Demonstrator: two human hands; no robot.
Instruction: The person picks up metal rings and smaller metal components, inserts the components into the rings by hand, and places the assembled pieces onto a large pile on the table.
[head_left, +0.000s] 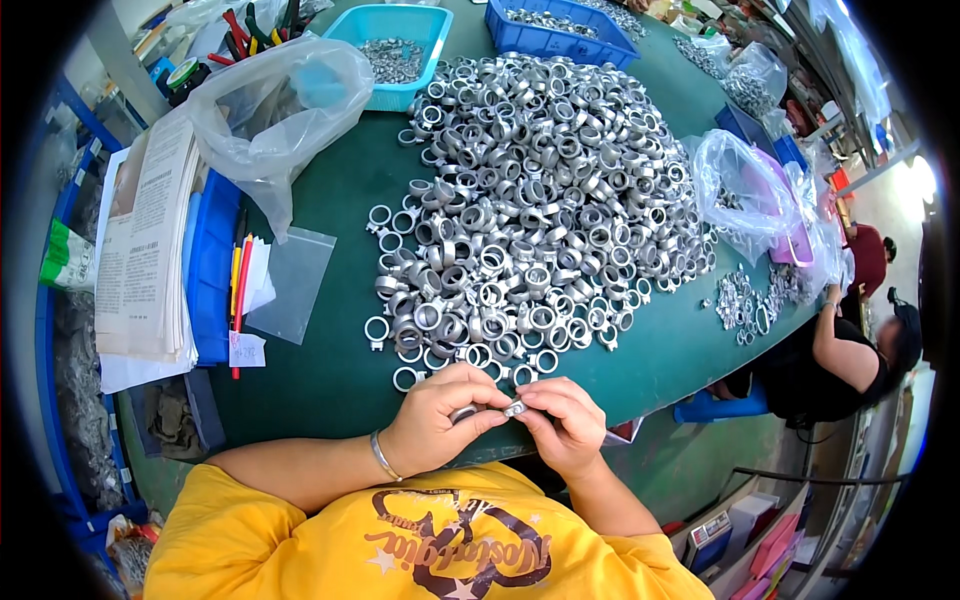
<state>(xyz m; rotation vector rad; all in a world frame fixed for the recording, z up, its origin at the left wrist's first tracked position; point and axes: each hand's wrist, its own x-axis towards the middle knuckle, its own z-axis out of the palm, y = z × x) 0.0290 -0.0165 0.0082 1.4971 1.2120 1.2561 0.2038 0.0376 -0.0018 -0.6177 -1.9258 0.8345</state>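
Both my hands meet at the near edge of the green table, fingertips almost touching. My left hand (432, 420) is closed around a silver metal ring clamp (463, 413), whose curved band shows between thumb and fingers. From the other side, my right hand (568, 424) pinches at the clamp's small lug end (514, 408) with thumb and fingertips. Whether a separate small part sits there is too fine to tell. Just beyond my hands spreads a large heap of similar silver ring clamps (540, 200), its nearest loose rings close to my fingers.
A cyan tray (437, 50) and a blue crate (610, 52) of small metal parts stand at the back. Clear plastic bags (270, 120) (745, 185) flank the heap. Papers (145, 240) and pencils (240, 290) lie left. At right, another person (850, 350) sits beside small metal pieces (745, 305).
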